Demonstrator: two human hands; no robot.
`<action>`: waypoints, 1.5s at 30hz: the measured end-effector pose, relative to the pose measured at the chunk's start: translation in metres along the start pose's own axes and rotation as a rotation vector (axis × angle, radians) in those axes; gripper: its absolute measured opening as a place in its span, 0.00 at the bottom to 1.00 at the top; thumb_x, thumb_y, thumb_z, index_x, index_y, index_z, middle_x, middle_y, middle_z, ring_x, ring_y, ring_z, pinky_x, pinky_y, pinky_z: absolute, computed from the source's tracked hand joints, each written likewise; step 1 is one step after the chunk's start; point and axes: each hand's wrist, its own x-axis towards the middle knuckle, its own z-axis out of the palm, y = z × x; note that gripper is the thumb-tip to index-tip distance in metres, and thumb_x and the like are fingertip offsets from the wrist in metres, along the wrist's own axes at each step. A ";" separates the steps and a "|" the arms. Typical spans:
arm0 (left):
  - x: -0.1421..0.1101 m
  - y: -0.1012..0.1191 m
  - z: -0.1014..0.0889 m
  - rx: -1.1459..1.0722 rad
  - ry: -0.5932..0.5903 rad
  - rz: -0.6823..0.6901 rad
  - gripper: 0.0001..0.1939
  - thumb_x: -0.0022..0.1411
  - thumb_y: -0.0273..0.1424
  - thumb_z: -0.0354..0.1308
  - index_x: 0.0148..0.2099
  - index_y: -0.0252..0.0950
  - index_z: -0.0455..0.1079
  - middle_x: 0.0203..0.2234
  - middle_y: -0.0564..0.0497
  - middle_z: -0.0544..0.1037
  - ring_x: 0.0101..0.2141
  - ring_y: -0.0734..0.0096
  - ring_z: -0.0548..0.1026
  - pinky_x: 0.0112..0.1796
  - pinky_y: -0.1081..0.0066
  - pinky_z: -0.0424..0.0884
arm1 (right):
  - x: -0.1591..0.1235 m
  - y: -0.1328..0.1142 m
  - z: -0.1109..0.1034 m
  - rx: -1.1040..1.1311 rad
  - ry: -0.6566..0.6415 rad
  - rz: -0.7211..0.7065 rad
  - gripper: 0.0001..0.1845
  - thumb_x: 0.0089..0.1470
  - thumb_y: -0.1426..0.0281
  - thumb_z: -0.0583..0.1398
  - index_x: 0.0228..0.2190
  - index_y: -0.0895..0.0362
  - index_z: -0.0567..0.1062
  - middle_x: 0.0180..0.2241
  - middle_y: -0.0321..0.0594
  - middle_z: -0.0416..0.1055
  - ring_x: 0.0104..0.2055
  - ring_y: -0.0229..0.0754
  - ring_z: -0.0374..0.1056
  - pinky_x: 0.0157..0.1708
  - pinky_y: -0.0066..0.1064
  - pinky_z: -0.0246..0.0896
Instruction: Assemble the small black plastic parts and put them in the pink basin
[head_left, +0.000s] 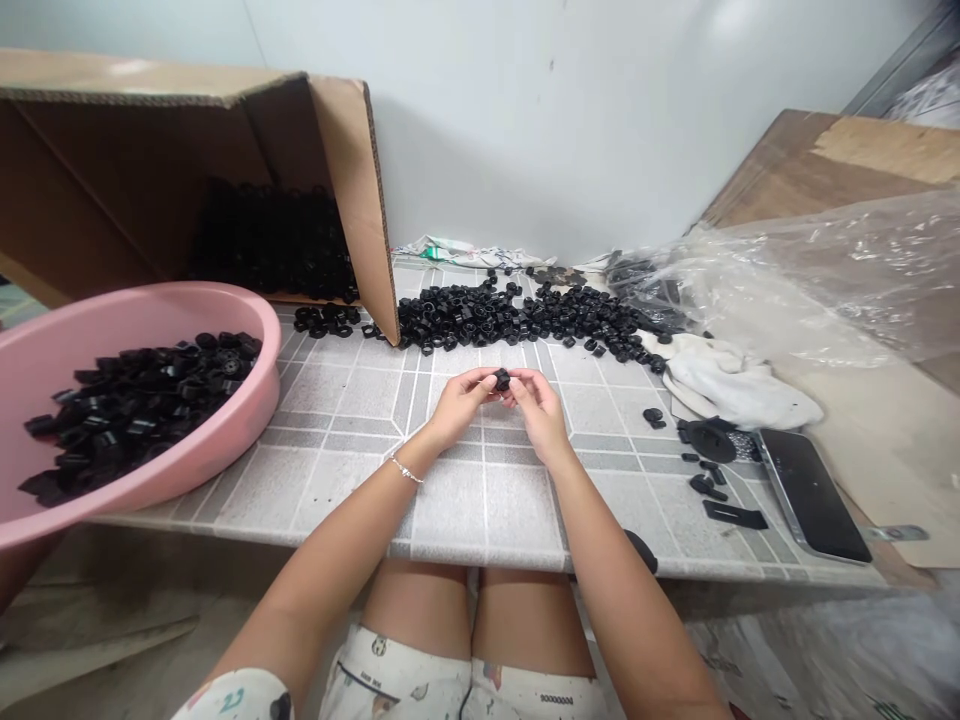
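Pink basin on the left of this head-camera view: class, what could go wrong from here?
The pink basin seems to overhang the tiled table at its front edge, so a nudge might tip its black parts onto the floor. The loose pile of black parts has no rim around it, so a stray arm could scatter it. The small black part pinched between the left hand and right hand could slip and roll away.

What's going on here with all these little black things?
Someone's left hand and right hand are holding one small black piece together above a tiled counter. A big heap of similar black pieces lies on the counter ahead. More sit in a pink basin and a cardboard box on the left.
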 end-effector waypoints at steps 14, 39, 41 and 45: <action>-0.006 0.012 0.002 0.140 -0.115 -0.021 0.21 0.51 0.44 0.65 0.38 0.30 0.73 0.31 0.47 0.76 0.31 0.72 0.73 0.38 0.68 0.71 | -0.009 -0.007 -0.002 -0.241 -0.019 -0.042 0.17 0.56 0.53 0.56 0.28 0.54 0.67 0.17 0.29 0.62 0.19 0.35 0.59 0.23 0.28 0.56; -0.003 0.008 0.001 -0.113 -0.066 -0.013 0.21 0.53 0.38 0.66 0.48 0.34 0.71 0.46 0.43 0.75 0.46 0.62 0.73 0.52 0.58 0.66 | -0.004 -0.003 -0.003 -0.230 0.053 -0.188 0.17 0.53 0.57 0.60 0.41 0.53 0.72 0.31 0.36 0.68 0.30 0.39 0.65 0.31 0.32 0.63; -0.002 0.005 0.001 -0.121 -0.061 -0.009 0.21 0.53 0.39 0.66 0.47 0.34 0.71 0.46 0.44 0.75 0.46 0.62 0.73 0.52 0.59 0.66 | -0.004 -0.002 -0.003 -0.354 0.068 -0.257 0.16 0.53 0.58 0.61 0.41 0.53 0.72 0.34 0.39 0.67 0.33 0.40 0.64 0.32 0.32 0.63; -0.002 0.000 0.002 -0.162 -0.102 -0.037 0.21 0.54 0.40 0.65 0.46 0.34 0.69 0.44 0.44 0.75 0.45 0.64 0.74 0.52 0.59 0.66 | -0.006 -0.003 -0.003 -0.469 0.096 -0.335 0.13 0.57 0.60 0.58 0.40 0.54 0.72 0.33 0.39 0.67 0.32 0.40 0.63 0.32 0.32 0.63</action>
